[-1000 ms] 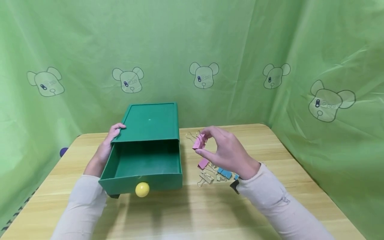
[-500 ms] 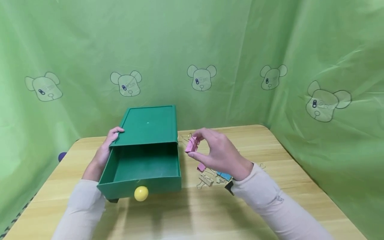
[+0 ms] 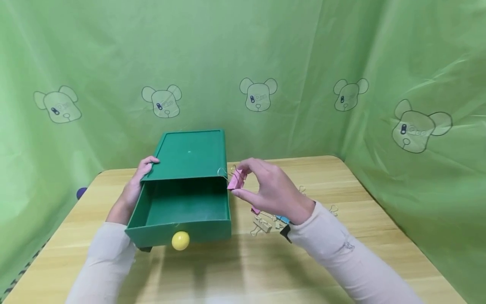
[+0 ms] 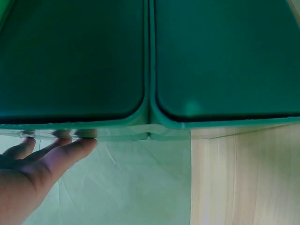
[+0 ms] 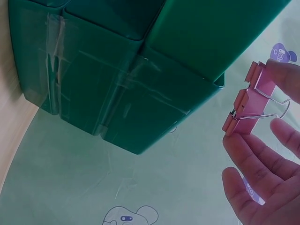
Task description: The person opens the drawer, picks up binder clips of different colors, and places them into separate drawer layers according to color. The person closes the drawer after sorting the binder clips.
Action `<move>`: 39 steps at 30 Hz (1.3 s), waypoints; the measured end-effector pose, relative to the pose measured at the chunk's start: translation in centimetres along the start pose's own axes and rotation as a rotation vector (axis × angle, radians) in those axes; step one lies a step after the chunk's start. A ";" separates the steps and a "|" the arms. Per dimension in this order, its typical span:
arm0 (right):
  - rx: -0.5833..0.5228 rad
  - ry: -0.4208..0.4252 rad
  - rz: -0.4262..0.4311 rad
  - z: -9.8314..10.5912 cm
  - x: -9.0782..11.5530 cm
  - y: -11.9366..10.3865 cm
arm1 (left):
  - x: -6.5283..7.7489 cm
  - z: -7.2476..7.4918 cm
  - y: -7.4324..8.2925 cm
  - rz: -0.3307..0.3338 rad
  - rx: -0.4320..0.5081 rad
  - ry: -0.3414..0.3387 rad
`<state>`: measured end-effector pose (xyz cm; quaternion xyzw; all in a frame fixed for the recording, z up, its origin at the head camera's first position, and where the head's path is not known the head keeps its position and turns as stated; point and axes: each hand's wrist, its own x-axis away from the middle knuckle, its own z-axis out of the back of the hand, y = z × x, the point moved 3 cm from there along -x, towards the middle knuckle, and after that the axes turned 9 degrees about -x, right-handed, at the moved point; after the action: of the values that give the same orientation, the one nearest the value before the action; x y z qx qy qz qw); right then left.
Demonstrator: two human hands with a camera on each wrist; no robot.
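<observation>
"Where's the pink clip?"
"At two o'clock from the drawer, pinched by the right hand."
"Inside that drawer?"
"Green floor shows."
"The left hand?"
"Eight o'clock of the green case, straight fingers against it."

Fingers pinch a pink clip near a green box.

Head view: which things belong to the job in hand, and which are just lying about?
Seemingly part of the job, going by the hands:
pink binder clip, pinched by the right hand
green drawer unit, touched by the left hand
its pulled-out drawer

Lying about, though the clips may yet be wanted:
cream binder clip
blue binder clip
second pink clip
purple round object
</observation>
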<state>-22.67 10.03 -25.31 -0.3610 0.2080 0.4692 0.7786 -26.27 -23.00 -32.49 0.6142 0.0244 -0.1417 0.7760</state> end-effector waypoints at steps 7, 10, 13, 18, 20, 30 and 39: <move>-0.016 -0.006 0.022 -0.3 -0.6 -0.4 | -0.1 0.1 0.0 -0.003 -0.001 -0.001; -0.010 -0.009 0.029 -0.4 -0.7 -0.6 | 0.0 0.0 0.0 -0.002 0.002 -0.005; -0.002 -0.007 0.036 -0.5 -0.8 -0.7 | 0.0 0.1 0.0 -0.001 0.007 -0.005; -0.006 -0.011 0.044 -0.8 -1.0 -0.8 | 0.0 0.0 0.0 0.002 0.009 -0.004; -0.010 -0.013 0.048 -0.9 -1.1 -0.8 | 0.1 0.0 0.0 0.004 0.008 -0.004; -0.010 -0.036 0.057 -1.7 -1.5 -1.1 | 0.1 0.0 -0.2 0.006 0.002 -0.006; -0.059 -0.067 0.051 -2.4 -1.8 -1.4 | 0.1 0.0 -0.1 -0.006 0.007 -0.007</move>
<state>-22.25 6.82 -25.17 -0.3626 0.1770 0.5067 0.7619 -26.20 -23.04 -32.62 0.6164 0.0228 -0.1461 0.7734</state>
